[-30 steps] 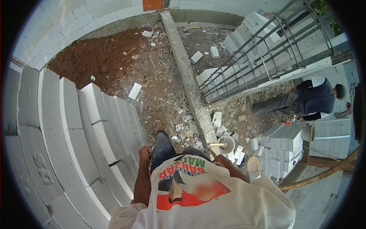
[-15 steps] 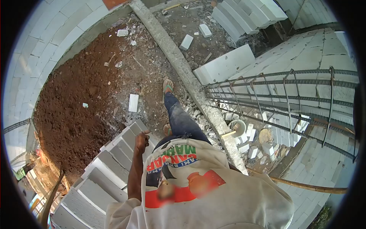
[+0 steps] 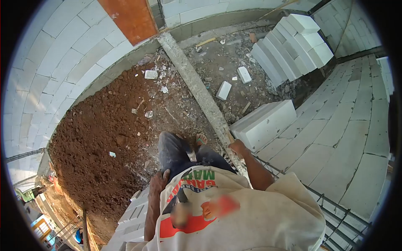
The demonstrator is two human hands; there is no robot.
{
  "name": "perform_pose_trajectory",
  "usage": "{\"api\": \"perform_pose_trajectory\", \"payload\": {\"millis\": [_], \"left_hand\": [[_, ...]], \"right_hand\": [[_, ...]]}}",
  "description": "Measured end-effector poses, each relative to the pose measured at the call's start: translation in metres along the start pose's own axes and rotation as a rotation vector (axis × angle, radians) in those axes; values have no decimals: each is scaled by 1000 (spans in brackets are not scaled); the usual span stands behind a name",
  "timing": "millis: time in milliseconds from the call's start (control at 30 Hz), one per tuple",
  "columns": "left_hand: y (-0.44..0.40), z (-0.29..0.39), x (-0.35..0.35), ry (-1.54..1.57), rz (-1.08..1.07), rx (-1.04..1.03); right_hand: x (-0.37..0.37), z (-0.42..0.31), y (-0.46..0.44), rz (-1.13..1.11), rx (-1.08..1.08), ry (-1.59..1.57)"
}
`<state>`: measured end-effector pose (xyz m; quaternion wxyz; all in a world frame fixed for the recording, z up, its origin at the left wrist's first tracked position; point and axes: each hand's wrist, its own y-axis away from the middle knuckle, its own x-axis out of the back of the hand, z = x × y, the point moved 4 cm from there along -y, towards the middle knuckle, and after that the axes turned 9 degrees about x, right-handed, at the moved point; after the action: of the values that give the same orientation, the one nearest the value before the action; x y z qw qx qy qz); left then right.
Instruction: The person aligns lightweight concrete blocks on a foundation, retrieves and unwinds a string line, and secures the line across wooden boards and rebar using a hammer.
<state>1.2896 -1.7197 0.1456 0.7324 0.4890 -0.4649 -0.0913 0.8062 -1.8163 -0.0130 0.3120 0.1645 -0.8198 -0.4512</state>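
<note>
My left hand [image 3: 158, 183] rests against the side of my dark trousers [image 3: 173, 151], thumb stretched along the thigh; its other fingers are mostly hidden. In front of my right side, my right hand [image 3: 238, 148] is closed in a fist. A small brownish piece shows at its knuckles, too little to name. The fist is over the concrete beam [image 3: 194, 83], close to a few large white blocks [image 3: 266, 125] standing on edge. Whether it touches either one I cannot tell.
Loose reddish soil [image 3: 96, 142] lies to the left. Ahead, a stack of white blocks [image 3: 289, 50] stands beyond smaller block pieces [image 3: 224, 90]. A block wall [image 3: 335, 125] and a rebar cage [image 3: 339, 217] run along the right. More blocks [image 3: 132, 217] are at lower left.
My right hand has come into view, closed. My left hand has moved back to my thigh. I have stepped forward, and the rebar cage has shifted down to the lower right.
</note>
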Motion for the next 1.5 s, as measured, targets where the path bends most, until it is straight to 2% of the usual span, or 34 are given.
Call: {"api": "perform_pose_trajectory", "payload": {"millis": [33,67,100,133,167,233,267,333,367,400,467,500,567,600,667,700,733,800,833,933,967,1000,1100,1200,1233,1267,1300,1333,1367,1400,1433,1467,1500], "left_hand": [[-2,14,19,-12,18,-23],[-10,24,37,-26,34,-46],[-31,24,44,-15,27,-77],[-52,22,53,-6,22,-109],[-64,30,72,65,8,-134],[-85,36,118,285,-167,-242],[-88,49,148,413,-299,-306],[-122,69,200,303,-301,-375],[-163,55,200,170,-274,-516],[-169,70,236,210,-347,-468],[-191,88,289,103,-583,-242],[-214,83,295,108,-592,-241],[-238,74,301,-228,-312,-1056],[-246,69,309,-244,-337,-1054],[-263,73,322,-164,-459,-995],[-266,88,339,-265,-547,-886],[-275,93,347,-279,-561,-886],[-292,96,355,-263,-737,-811],[-302,102,359,-273,-747,-804],[-344,114,370,188,-771,-269],[-348,137,387,358,-670,-163],[-359,150,391,350,-668,-157],[-398,205,414,374,-471,-139],[-461,240,399,443,-423,-114],[-486,260,395,435,-406,-47],[-522,274,382,433,-405,-46],[-562,288,370,448,-289,-182],[-598,303,358,463,-175,-312],[-632,323,348,520,-191,-240],[-668,343,337,577,-205,-166],[-712,353,318,615,-177,-257],[-755,362,299,652,-150,-351],[-792,374,289,656,-154,-351]], "right_hand": [[20,-32,-11,32,21,2],[38,-60,-17,156,38,-106],[48,-64,-54,170,228,13],[52,-66,-88,177,323,69],[64,-104,-92,189,418,126],[88,-153,-93,162,97,168],[92,-179,-98,169,95,166],[91,-206,-103,158,-5,39],[88,-221,-116,168,-13,32],[78,-222,-124,180,-74,-42],[63,-234,-132,182,-158,-102],[59,-250,-144,170,-195,-160],[54,-286,-157,146,-188,-217],[51,-299,-169,139,-209,-235],[48,-321,-202,94,-91,-68],[39,-304,-231,149,-102,-58],[37,-316,-242,148,-115,-73],[43,-352,-274,312,10,215],[47,-366,-291,305,1,204],[66,-411,-338,251,-72,158],[78,-435,-349,177,-93,169],[83,-447,-365,104,-111,182],[87,-459,-431,78,-61,278],[86,-460,-476,66,34,426],[83,-450,-487,62,36,424],[80,-438,-496,130,149,465],[77,-427,-506,197,259,505],[75,-415,-518,161,198,497],[71,-400,-531,125,136,489],[60,-370,-546,204,225,520],[45,-336,-561,283,315,549],[39,-321,-568,284,266,510],[41,-312,-571,289,218,476]]}}
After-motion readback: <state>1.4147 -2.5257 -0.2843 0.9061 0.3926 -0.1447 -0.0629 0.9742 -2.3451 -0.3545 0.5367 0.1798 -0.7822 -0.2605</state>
